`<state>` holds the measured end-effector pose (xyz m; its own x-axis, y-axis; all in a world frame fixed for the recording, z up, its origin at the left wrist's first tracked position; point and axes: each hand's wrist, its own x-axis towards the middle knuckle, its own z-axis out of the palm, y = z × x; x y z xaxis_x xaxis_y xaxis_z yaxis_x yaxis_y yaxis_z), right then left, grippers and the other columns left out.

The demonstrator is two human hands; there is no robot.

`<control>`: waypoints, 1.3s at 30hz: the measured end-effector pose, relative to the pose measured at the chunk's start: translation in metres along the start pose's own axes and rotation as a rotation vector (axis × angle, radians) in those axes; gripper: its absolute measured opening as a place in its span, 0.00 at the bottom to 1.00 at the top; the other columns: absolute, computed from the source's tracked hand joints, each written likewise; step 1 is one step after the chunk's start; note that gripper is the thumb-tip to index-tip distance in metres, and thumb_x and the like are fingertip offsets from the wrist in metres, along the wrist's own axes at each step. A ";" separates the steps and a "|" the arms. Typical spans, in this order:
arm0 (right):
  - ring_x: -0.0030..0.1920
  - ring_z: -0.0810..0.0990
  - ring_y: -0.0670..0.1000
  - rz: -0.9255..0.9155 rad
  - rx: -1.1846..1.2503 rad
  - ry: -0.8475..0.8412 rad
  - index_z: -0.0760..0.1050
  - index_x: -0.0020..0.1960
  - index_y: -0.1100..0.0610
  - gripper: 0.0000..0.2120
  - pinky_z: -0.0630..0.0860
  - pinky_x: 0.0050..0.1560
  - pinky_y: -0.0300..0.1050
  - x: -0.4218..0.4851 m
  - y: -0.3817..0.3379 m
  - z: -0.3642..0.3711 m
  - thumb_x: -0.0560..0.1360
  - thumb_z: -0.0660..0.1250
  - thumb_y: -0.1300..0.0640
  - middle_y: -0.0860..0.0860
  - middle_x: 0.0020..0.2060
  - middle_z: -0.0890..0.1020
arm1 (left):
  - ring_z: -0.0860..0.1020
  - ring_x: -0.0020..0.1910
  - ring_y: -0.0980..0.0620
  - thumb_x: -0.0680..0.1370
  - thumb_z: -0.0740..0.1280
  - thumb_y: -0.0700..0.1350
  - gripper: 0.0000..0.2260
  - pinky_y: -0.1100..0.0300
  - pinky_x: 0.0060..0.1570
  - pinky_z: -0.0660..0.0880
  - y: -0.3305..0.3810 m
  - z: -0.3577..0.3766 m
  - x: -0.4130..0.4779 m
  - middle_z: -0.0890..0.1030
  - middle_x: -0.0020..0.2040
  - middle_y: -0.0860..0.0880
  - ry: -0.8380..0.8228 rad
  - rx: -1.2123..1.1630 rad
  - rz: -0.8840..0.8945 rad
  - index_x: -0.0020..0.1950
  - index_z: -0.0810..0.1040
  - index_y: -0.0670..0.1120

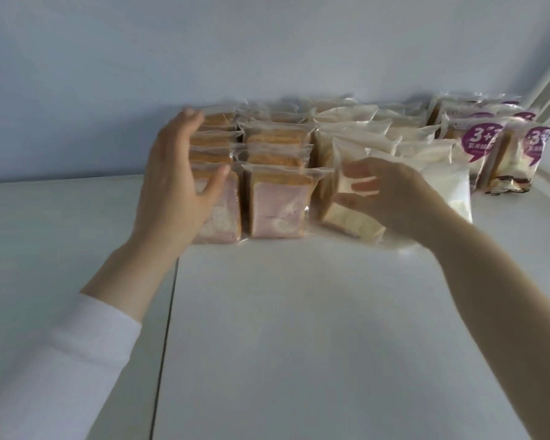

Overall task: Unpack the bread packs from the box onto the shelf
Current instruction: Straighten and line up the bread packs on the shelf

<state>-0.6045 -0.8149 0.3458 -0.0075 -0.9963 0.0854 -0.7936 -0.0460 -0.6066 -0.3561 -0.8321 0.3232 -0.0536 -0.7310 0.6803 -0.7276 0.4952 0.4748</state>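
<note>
Pale blue-grey wall [267,58] backs a white shelf [299,312]. From the head view, your bread packs stand on it in columns running from near to far. At the left are two columns of brown-crusted packs [273,138], each fronted by a pink-faced pack [277,204]. To their right come pale packs [356,122], then printed packs [518,154] at the far right. The box is not in view.

Your left hand [178,182] lies flat and released against the left side of the leftmost column, thumb on its front pack, holding nothing. Your right hand [391,192] has its grip closed on a tilted bread pack [343,217], fingers curled round the clear wrap. That pack sits at the near end of the pale column, just beside a white pack [448,192]. Whether its lower edge touches the shelf, I cannot tell.

You look to be at the placing step. The next move calls for standing this pack upright, flush with the pink-faced fronts, and only then letting go. A thin pack may tip forward, so steady it.

Each printed pack carries a purple speech-bubble label with a white "3+". The characters beneath are too blurred to read, and the clear wraps show no legible writing.
</note>
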 end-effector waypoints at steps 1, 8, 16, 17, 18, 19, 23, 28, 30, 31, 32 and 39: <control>0.56 0.77 0.48 -0.019 -0.070 -0.003 0.72 0.64 0.55 0.25 0.70 0.59 0.41 -0.002 0.003 -0.017 0.70 0.72 0.50 0.48 0.60 0.77 | 0.69 0.66 0.46 0.75 0.65 0.45 0.23 0.61 0.66 0.62 0.021 -0.001 0.011 0.72 0.66 0.44 -0.038 0.089 0.117 0.68 0.67 0.39; 0.61 0.74 0.58 -0.010 -0.537 -0.036 0.70 0.64 0.57 0.27 0.70 0.62 0.55 0.016 0.051 -0.083 0.69 0.71 0.46 0.55 0.61 0.76 | 0.74 0.61 0.45 0.74 0.66 0.53 0.21 0.52 0.54 0.71 0.133 0.076 0.069 0.75 0.63 0.49 -0.711 0.618 0.300 0.65 0.68 0.50; 0.64 0.67 0.57 -0.062 -0.409 0.001 0.62 0.68 0.59 0.31 0.66 0.60 0.46 -0.001 0.090 -0.037 0.72 0.66 0.45 0.57 0.62 0.68 | 0.71 0.64 0.45 0.71 0.70 0.55 0.26 0.47 0.57 0.72 0.132 0.149 0.079 0.70 0.66 0.46 -0.704 0.711 0.334 0.64 0.69 0.45; 0.63 0.67 0.56 -0.057 -0.354 0.017 0.61 0.68 0.59 0.30 0.68 0.59 0.46 -0.001 0.093 -0.029 0.73 0.66 0.46 0.56 0.62 0.68 | 0.71 0.63 0.45 0.71 0.70 0.54 0.23 0.48 0.56 0.73 0.129 0.151 0.078 0.71 0.65 0.46 -0.686 0.696 0.345 0.60 0.70 0.45; 0.63 0.68 0.56 -0.058 -0.320 0.043 0.60 0.69 0.59 0.30 0.69 0.57 0.46 0.001 0.095 -0.021 0.73 0.66 0.47 0.56 0.62 0.67 | 0.71 0.62 0.45 0.71 0.71 0.52 0.20 0.48 0.55 0.73 0.125 0.153 0.078 0.71 0.64 0.46 -0.668 0.676 0.346 0.57 0.71 0.45; 0.62 0.68 0.56 -0.062 -0.303 0.067 0.58 0.71 0.59 0.31 0.69 0.56 0.46 0.004 0.097 -0.014 0.74 0.66 0.48 0.55 0.62 0.67 | 0.71 0.61 0.45 0.71 0.71 0.51 0.18 0.47 0.54 0.73 0.123 0.154 0.077 0.71 0.63 0.46 -0.652 0.648 0.340 0.55 0.71 0.45; 0.62 0.69 0.58 -0.099 -0.192 0.214 0.53 0.74 0.61 0.32 0.69 0.57 0.48 0.024 0.097 0.007 0.76 0.64 0.57 0.58 0.64 0.68 | 0.74 0.54 0.42 0.70 0.73 0.47 0.17 0.44 0.47 0.75 0.115 0.155 0.079 0.74 0.56 0.44 -0.572 0.575 0.289 0.50 0.69 0.43; 0.65 0.67 0.57 -0.110 -0.070 0.276 0.45 0.76 0.60 0.36 0.64 0.64 0.45 0.032 0.094 0.024 0.76 0.63 0.61 0.58 0.67 0.67 | 0.74 0.51 0.42 0.72 0.71 0.48 0.19 0.49 0.47 0.73 0.106 0.153 0.079 0.75 0.53 0.43 -0.522 0.542 0.240 0.54 0.69 0.41; 0.69 0.63 0.55 -0.103 -0.019 0.231 0.39 0.75 0.60 0.43 0.60 0.69 0.43 0.024 0.094 0.034 0.75 0.66 0.56 0.57 0.70 0.63 | 0.74 0.55 0.42 0.72 0.71 0.50 0.21 0.50 0.52 0.71 0.100 0.152 0.078 0.74 0.56 0.42 -0.553 0.533 0.240 0.57 0.68 0.41; 0.71 0.62 0.55 -0.091 0.013 0.213 0.37 0.75 0.60 0.45 0.59 0.69 0.41 0.021 0.094 0.040 0.74 0.67 0.55 0.57 0.71 0.61 | 0.73 0.58 0.42 0.71 0.71 0.50 0.24 0.50 0.55 0.70 0.097 0.153 0.077 0.73 0.59 0.42 -0.584 0.513 0.238 0.59 0.65 0.42; 0.72 0.61 0.54 -0.070 0.057 0.198 0.36 0.75 0.60 0.45 0.59 0.68 0.39 0.020 0.094 0.045 0.74 0.67 0.56 0.57 0.73 0.59 | 0.72 0.61 0.41 0.71 0.71 0.51 0.27 0.49 0.59 0.69 0.095 0.153 0.077 0.72 0.62 0.41 -0.623 0.490 0.243 0.62 0.62 0.44; 0.71 0.61 0.47 -0.012 0.384 0.262 0.41 0.75 0.48 0.42 0.61 0.52 0.31 0.036 0.090 0.066 0.74 0.64 0.66 0.49 0.76 0.54 | 0.50 0.77 0.46 0.75 0.65 0.54 0.36 0.50 0.75 0.50 0.092 0.158 0.090 0.48 0.78 0.45 -0.795 0.508 0.182 0.76 0.50 0.47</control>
<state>-0.6363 -0.8601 0.2422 -0.1918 -0.9461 0.2611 -0.5127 -0.1303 -0.8486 -0.5358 -0.9263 0.3395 -0.5068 -0.8604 0.0536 -0.8621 0.5061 -0.0264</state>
